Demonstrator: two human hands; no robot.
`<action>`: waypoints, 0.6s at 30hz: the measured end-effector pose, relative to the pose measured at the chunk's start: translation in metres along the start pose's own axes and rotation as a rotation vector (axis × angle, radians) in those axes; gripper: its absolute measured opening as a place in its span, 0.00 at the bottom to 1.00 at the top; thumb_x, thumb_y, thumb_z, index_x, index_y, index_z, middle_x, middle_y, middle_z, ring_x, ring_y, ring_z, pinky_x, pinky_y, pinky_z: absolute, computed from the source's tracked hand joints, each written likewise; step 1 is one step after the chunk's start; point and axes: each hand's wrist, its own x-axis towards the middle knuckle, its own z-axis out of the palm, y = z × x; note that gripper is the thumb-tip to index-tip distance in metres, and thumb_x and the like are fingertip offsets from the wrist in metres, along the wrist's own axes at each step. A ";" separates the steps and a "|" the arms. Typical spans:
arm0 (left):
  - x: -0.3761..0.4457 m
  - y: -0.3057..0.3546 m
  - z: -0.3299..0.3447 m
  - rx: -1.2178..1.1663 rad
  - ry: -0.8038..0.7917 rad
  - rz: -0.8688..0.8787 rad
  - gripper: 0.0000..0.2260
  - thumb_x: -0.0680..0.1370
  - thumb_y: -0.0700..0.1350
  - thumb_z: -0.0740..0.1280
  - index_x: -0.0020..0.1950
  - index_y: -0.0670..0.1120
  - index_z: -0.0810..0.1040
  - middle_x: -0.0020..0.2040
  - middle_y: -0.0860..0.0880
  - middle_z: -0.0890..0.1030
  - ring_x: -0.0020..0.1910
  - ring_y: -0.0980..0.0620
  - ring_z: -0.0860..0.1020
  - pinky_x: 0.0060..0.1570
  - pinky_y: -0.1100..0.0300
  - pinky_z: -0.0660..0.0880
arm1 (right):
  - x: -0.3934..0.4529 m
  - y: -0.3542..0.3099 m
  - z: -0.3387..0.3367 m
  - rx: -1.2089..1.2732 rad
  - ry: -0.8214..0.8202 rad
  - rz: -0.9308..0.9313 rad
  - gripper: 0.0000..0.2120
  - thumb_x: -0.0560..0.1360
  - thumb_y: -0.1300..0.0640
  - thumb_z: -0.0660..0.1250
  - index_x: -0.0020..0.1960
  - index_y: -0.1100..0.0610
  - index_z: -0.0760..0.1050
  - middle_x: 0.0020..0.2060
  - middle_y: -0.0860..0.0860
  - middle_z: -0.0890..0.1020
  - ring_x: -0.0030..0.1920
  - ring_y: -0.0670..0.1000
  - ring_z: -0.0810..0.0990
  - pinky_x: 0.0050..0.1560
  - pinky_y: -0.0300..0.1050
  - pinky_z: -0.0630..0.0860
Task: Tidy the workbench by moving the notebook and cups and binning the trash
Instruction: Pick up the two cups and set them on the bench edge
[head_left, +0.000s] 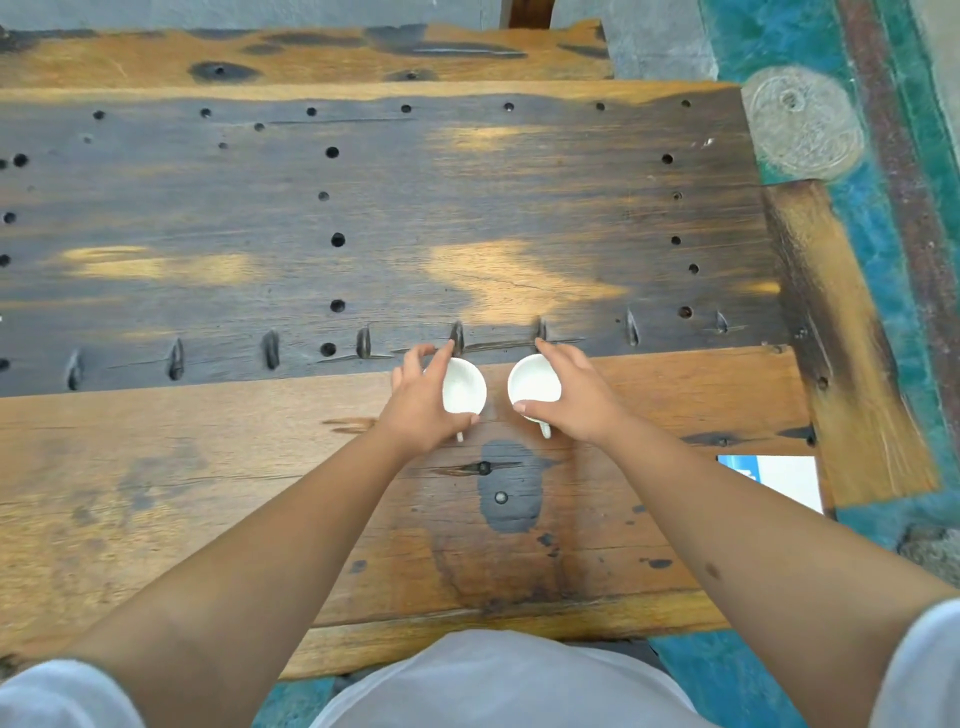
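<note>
Two small white cups stand side by side on the wooden workbench (208, 467), near its middle. My left hand (423, 402) wraps the left cup (464, 387) from its left side, thumb at the near rim. My right hand (576, 397) wraps the right cup (532, 384) from its right side in the same way. Both cups look empty and upright, with their handles pointing toward me. A white and blue notebook (774, 480) lies at the bench's right edge, partly hidden by my right forearm.
The benchtop has a dark plank (363, 218) with many drilled holes and notches behind the cups. Beyond the right edge is a teal painted floor (883, 249) with a round grey mark. A lighter plank runs along the back.
</note>
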 end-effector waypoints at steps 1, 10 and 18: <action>0.000 -0.001 -0.001 -0.053 -0.005 -0.011 0.45 0.66 0.52 0.78 0.77 0.53 0.56 0.74 0.44 0.57 0.71 0.41 0.58 0.69 0.49 0.59 | 0.001 -0.001 0.001 -0.010 -0.029 -0.015 0.50 0.60 0.32 0.71 0.76 0.41 0.54 0.77 0.50 0.57 0.73 0.55 0.62 0.67 0.51 0.65; 0.005 -0.001 0.009 -0.263 -0.022 -0.100 0.44 0.65 0.52 0.80 0.75 0.55 0.59 0.70 0.48 0.60 0.62 0.52 0.65 0.55 0.68 0.64 | 0.008 0.004 0.015 0.109 -0.022 -0.038 0.45 0.64 0.48 0.79 0.75 0.42 0.59 0.75 0.50 0.56 0.70 0.57 0.63 0.35 0.33 0.66; 0.012 -0.002 0.007 -0.232 -0.044 -0.038 0.40 0.64 0.51 0.80 0.71 0.59 0.64 0.59 0.50 0.65 0.53 0.52 0.68 0.29 0.78 0.66 | 0.012 0.002 0.019 0.110 -0.053 -0.034 0.39 0.65 0.45 0.78 0.72 0.42 0.65 0.67 0.53 0.66 0.67 0.55 0.66 0.57 0.42 0.64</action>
